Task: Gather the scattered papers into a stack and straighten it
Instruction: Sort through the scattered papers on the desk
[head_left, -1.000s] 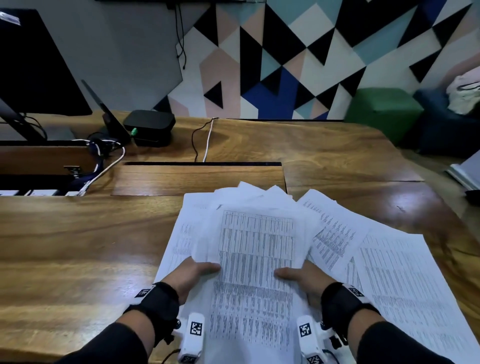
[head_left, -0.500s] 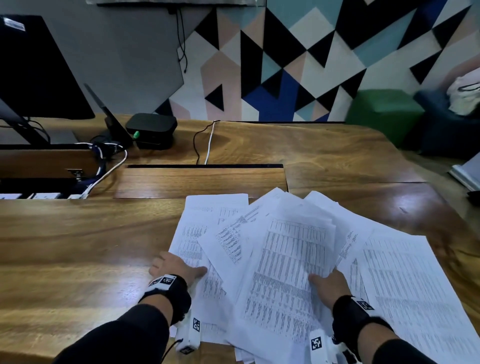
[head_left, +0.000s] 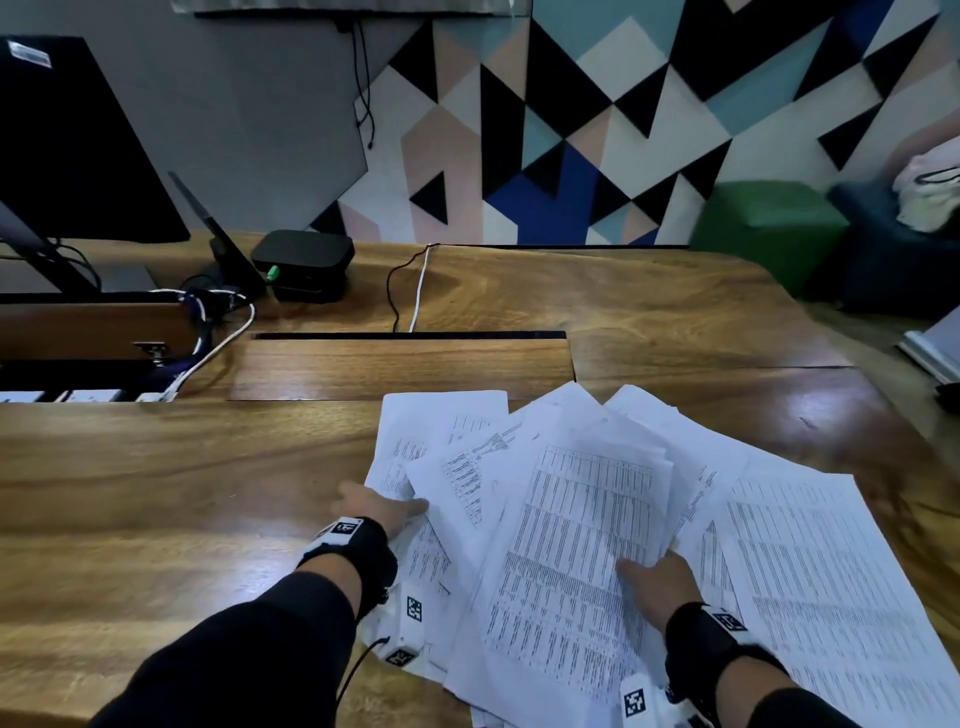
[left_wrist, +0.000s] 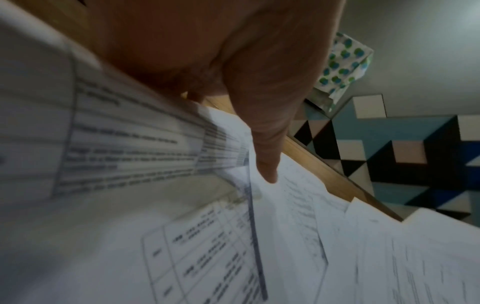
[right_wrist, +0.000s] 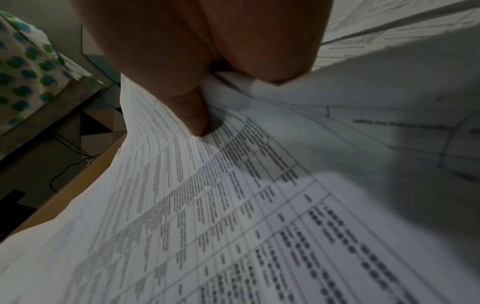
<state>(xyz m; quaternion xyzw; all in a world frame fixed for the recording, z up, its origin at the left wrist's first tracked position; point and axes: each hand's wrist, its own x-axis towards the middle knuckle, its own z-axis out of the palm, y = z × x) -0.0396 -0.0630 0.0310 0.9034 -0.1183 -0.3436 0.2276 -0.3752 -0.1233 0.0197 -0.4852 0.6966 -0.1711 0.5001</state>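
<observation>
Papers (head_left: 582, 525) lie fanned on the table (head_left: 182, 493) between both hands; right hand (head_left: 657, 582) pinches the top bundle, left hand (head_left: 374, 506) presses flat on the outer sheet, nearer the loose edges.

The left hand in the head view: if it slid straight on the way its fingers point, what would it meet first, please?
Probably more paper: the left hand points right, into the overlapping papers it already touches. How many sheets lie stacked there is unclear.
</observation>
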